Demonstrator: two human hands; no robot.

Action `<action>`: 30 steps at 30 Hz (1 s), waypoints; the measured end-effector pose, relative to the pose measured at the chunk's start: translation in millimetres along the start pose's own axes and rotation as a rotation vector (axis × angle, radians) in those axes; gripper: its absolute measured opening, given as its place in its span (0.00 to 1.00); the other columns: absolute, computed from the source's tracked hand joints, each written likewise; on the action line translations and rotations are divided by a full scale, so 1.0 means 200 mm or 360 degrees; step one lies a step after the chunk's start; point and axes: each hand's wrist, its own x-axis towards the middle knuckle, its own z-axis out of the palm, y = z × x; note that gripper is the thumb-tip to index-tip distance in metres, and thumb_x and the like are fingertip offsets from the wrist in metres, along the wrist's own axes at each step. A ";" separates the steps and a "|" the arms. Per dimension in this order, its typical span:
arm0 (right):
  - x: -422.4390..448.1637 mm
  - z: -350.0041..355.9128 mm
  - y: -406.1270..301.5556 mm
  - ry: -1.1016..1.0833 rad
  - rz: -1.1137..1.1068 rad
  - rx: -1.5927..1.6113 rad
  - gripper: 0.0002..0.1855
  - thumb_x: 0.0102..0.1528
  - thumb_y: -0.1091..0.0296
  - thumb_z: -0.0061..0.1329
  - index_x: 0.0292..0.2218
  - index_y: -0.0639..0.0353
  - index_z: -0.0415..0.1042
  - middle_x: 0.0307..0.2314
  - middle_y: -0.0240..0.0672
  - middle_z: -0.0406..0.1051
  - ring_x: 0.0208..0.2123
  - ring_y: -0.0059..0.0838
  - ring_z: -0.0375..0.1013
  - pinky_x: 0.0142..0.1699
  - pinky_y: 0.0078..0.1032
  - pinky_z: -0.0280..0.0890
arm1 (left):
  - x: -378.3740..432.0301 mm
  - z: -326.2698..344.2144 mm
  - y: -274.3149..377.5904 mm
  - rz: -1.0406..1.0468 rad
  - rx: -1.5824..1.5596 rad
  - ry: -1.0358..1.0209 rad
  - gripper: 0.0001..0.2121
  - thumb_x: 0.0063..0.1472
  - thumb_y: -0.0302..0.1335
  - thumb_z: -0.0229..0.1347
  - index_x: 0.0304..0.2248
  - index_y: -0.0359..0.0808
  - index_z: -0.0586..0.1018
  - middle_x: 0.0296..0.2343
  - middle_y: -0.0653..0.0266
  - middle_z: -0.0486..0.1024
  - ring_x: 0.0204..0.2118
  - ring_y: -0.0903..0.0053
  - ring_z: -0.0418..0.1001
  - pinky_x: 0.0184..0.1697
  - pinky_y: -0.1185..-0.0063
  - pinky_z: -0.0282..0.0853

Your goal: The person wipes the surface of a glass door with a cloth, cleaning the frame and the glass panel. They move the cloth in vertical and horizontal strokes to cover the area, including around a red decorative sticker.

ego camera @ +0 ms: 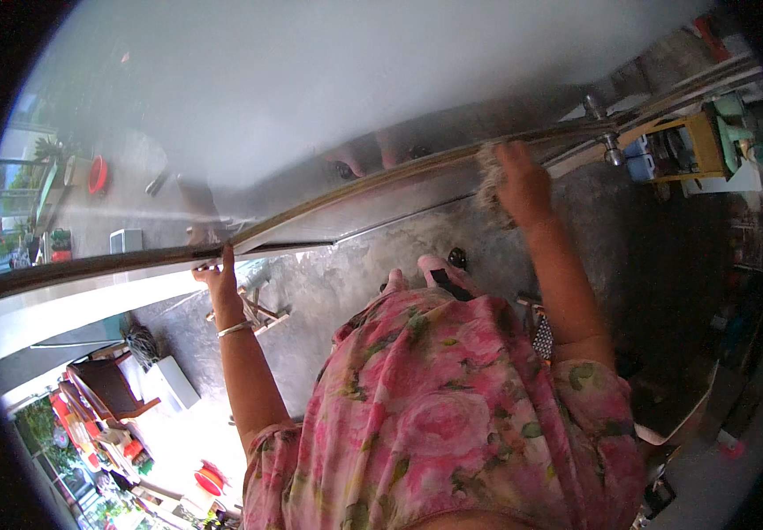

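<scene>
A large glossy panel (275, 79) with a brown edge strip (368, 179) spans the upper view and reflects the room. My right hand (526, 185), slightly blurred, grips a shaggy greyish-brown cloth (492, 179) against the strip. At the strip's bend further left, my left hand (221, 281) grips the panel's edge between thumb and fingers; a bangle (234, 329) circles that wrist. A shiny metal knob (613, 151) sits beside the panel's right part, and its mirror image shows above it.
Below the panel lies a grey concrete floor (308, 291), with my feet (437, 268) on it. A small wooden stool (265, 315) stands near my left forearm. Lower left are a brown chair (109, 387), a white box (172, 383) and a red basin (209, 480). A yellow-framed shelf (703, 149) is at the right.
</scene>
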 end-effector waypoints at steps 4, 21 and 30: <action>0.05 0.09 -0.42 0.0019 -0.0281 0.0139 0.17 0.39 0.81 0.49 0.34 0.59 0.62 0.32 0.44 0.64 0.27 0.48 0.69 0.29 0.40 0.66 | 0.02 0.04 -0.03 0.0238 -0.0031 0.0032 0.43 0.46 0.24 0.65 0.51 0.36 0.43 0.48 0.53 0.58 0.47 0.69 0.64 0.49 0.75 0.67; 0.25 0.61 -1.88 -0.0153 -0.1281 0.0187 0.10 0.45 0.66 0.44 0.28 0.63 0.72 0.24 0.44 0.72 0.27 0.34 0.74 0.24 0.30 0.67 | 0.06 0.12 -0.06 0.0034 -0.1402 -0.0213 0.30 0.43 0.19 0.62 0.47 0.31 0.62 0.41 0.55 0.69 0.43 0.68 0.69 0.49 0.69 0.64; 0.25 0.49 -1.48 -0.0188 -0.1267 0.0134 0.07 0.47 0.66 0.45 0.28 0.58 0.71 0.25 0.37 0.71 0.25 0.32 0.74 0.24 0.30 0.68 | -0.03 0.14 0.18 0.0284 -0.0749 -0.0246 0.22 0.47 0.12 0.56 0.45 0.25 0.69 0.42 0.51 0.70 0.43 0.70 0.70 0.48 0.74 0.65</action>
